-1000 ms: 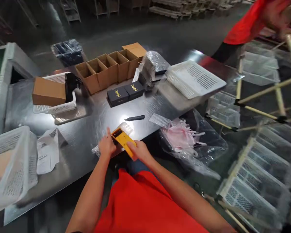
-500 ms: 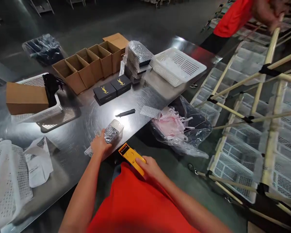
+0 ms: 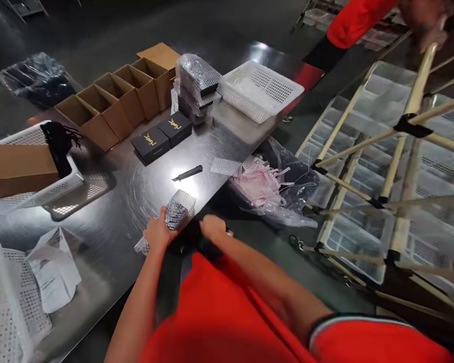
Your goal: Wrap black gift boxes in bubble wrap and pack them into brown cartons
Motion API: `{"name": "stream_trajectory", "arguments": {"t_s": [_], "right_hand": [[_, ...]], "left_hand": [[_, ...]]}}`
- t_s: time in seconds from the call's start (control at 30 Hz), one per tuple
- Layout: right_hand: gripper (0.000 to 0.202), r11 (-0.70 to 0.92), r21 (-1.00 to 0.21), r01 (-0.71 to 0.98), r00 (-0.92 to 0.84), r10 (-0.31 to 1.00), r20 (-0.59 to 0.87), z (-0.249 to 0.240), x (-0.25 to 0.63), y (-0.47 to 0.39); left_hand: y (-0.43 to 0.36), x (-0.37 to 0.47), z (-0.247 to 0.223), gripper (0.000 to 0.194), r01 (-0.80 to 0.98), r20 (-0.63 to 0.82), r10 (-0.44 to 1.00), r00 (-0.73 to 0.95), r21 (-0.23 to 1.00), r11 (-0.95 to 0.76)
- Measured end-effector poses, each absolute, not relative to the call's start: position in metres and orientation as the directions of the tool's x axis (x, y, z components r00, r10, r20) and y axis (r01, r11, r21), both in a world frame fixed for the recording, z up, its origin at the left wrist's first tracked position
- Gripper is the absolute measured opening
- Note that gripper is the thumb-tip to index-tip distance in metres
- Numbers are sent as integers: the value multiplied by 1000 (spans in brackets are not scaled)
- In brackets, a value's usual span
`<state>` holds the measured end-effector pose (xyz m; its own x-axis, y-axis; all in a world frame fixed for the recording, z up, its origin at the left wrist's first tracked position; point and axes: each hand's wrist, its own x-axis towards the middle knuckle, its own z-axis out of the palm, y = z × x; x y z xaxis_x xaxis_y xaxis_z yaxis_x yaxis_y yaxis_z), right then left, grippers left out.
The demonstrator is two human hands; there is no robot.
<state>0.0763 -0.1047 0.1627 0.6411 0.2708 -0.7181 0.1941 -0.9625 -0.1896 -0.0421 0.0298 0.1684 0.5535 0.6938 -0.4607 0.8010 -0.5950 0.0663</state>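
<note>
My left hand (image 3: 159, 232) is closed around a bubble-wrapped package (image 3: 178, 209) at the table's near edge. Past the table edge, to the right of the package, is my right hand (image 3: 212, 227), its fingers curled; what it holds, if anything, is hidden. A black cutter knife (image 3: 187, 173) lies on the metal table (image 3: 136, 186) beyond the package. Two black boxes with gold lettering (image 3: 151, 143) sit side by side farther back. A loose piece of bubble wrap (image 3: 226, 167) rests at the table edge.
Open cardboard boxes (image 3: 109, 108), wrapped boxes in a stack (image 3: 196, 83) and a white basket (image 3: 263, 91) line the far side. A plastic bag with pink items (image 3: 259, 184) hangs at the edge. Right, a person's hand (image 3: 435, 38) touches a rack (image 3: 404, 171).
The yellow tool that my right hand held is out of sight, and that hand has moved up toward the table edge. The view has shifted, while my left hand still holds the package.
</note>
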Motion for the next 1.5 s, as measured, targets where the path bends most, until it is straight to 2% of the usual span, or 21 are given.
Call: {"name": "stream_trajectory", "arguments": {"t_s": [0.07, 0.13, 0.2, 0.27, 0.33, 0.4, 0.43, 0.5, 0.57, 0.67, 0.77, 0.87, 1.0, 1.13, 1.27, 1.33, 1.5], "right_hand": [[27, -977, -103, 185, 653, 200, -730, 160, 83, -131], [37, -984, -31, 175, 664, 141, -734, 162, 94, -167], [46, -984, -28, 178, 699, 146, -700, 172, 107, -199], [47, -971, -158, 179, 741, 239, -627, 189, 112, -216], [46, -903, -407, 142, 747, 367, -554, 208, 104, -211], [45, -752, -655, 76, 720, 496, -486, 226, 84, -187], [44, -671, -740, 51, 698, 554, -454, 232, 71, -169], [38, -557, -828, 54, 654, 647, -392, 238, 45, -129], [33, -554, -824, 118, 609, 696, -380, 236, 24, -92], [32, -649, -713, 266, 559, 706, -434, 229, 7, -60], [38, -689, -643, 335, 525, 703, -480, 228, 5, -50], [44, -681, -636, 364, 488, 721, -492, 235, 7, -41], [46, -679, -611, 407, 478, 729, -491, 242, 6, -39], [35, -651, -653, 386, 473, 748, -466, 231, 4, -101], [31, -672, -691, 265, 502, 708, -496, 201, -4, -205], [29, -712, -664, 227, 505, 669, -545, 185, -10, -234], [31, -771, -571, 281, 502, 625, -598, 157, -9, -192]], "left_hand": [[25, -45, 165, 91, 800, -427, 706, 565, 75, -596], [20, -54, 162, 96, 786, -335, 727, 599, 72, -615], [15, -68, 158, 102, 774, -239, 745, 623, 48, -632], [11, -85, 156, 98, 782, -193, 765, 614, 19, -623], [7, -102, 154, 85, 802, -180, 788, 589, 8, -598], [4, -114, 150, 74, 815, -141, 805, 576, 21, -580], [3, -117, 147, 71, 817, -114, 810, 576, 37, -575], [1, -121, 141, 67, 820, -59, 818, 572, 82, -567], [1, -124, 135, 65, 818, -3, 824, 567, 126, -562], [1, -127, 127, 62, 815, 53, 831, 554, 169, -554], [4, -129, 125, 64, 808, 64, 827, 559, 180, -561], [10, -130, 126, 64, 798, 64, 813, 579, 159, -581], [13, -129, 131, 52, 810, 25, 820, 572, 140, -569], [8, -123, 137, 47, 836, 8, 839, 544, 79, -543], [5, -118, 145, 62, 851, -16, 852, 523, 52, -522], [3, -116, 150, 69, 846, -36, 846, 533, 29, -532], [-1, -114, 161, 97, 787, -111, 790, 603, -84, -612]]}}
